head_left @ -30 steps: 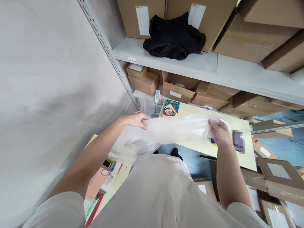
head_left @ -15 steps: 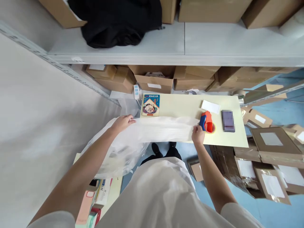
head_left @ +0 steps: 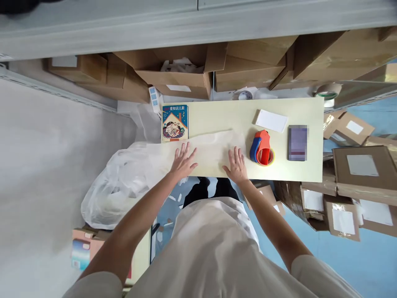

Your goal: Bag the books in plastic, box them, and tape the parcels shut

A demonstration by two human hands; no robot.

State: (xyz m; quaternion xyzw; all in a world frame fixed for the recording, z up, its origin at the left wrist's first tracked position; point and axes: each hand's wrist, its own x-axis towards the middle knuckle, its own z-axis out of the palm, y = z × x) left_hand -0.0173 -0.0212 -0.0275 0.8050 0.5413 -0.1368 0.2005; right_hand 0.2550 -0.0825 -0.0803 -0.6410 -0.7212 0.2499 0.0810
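A thin, translucent white sheet of wrapping plastic (head_left: 214, 145) lies spread along the front of the pale yellow table (head_left: 223, 118). My left hand (head_left: 183, 160) rests flat on it with fingers spread, just below an illustrated children's book (head_left: 175, 123). Near the sheet's right end my right hand (head_left: 236, 164) also presses down, palm flat and fingers stretched. Right of that hand stands a red and blue tape dispenser (head_left: 261, 148) with a tape roll. The sheet runs off the table's left side into a bunched heap of the same film (head_left: 114, 186).
A white pad or box (head_left: 272, 121) and a purple, partly pixelated object (head_left: 297, 142) lie at the table's right. Open cartons (head_left: 176, 82) line the shelf behind. Taped parcels (head_left: 362, 174) are stacked on the floor to the right. A power strip (head_left: 154, 98) sits behind the book.
Both hands have let go of the stretched sheet's edge and now lie flat on it, closer together. The sheet has settled onto the table. My view has tilted down.
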